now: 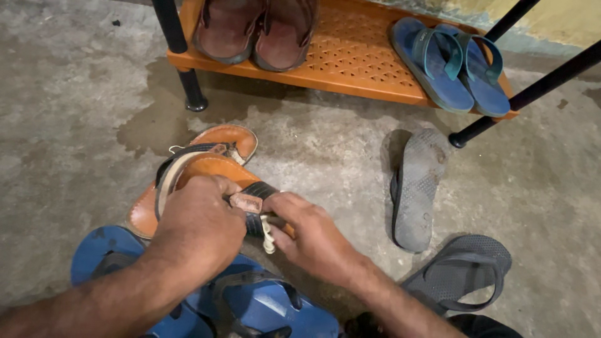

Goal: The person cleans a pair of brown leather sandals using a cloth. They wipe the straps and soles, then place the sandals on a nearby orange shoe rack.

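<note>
Tan leather sandal (210, 170), held just above the concrete floor (75, 112) at lower centre, over a second tan sandal (228, 139) that lies flat beneath it. Left hand (199, 228) is curled over the held sandal's footbed, fingers closed on its edge and on a small brown strap tab (245, 202). Right hand (311, 235) meets it from the right, thumb and fingertips pinched on the dark strap (258, 216) and a pale cord (268, 236) that hangs from it.

Surrounding room: to the right, a grey flip-flop (415, 191) lies sole-up, well apart from the hands, with a second grey flip-flop (463, 272) nearer the lower edge, strap side up. Blue sandals (263, 307) lie directly under the forearms. Beyond, an orange perforated shelf (350, 59) on black legs (181, 56) carries a brown pair (256, 28) and a blue pair of flip-flops (454, 62); its front edge stands clear of the hands. Open floor lies to the left and between the hands and the shelf, with a damp patch near the left leg.

The held sandal shows a tan footbed with a paler rim, a dark strap across it and worn stitching.
</note>
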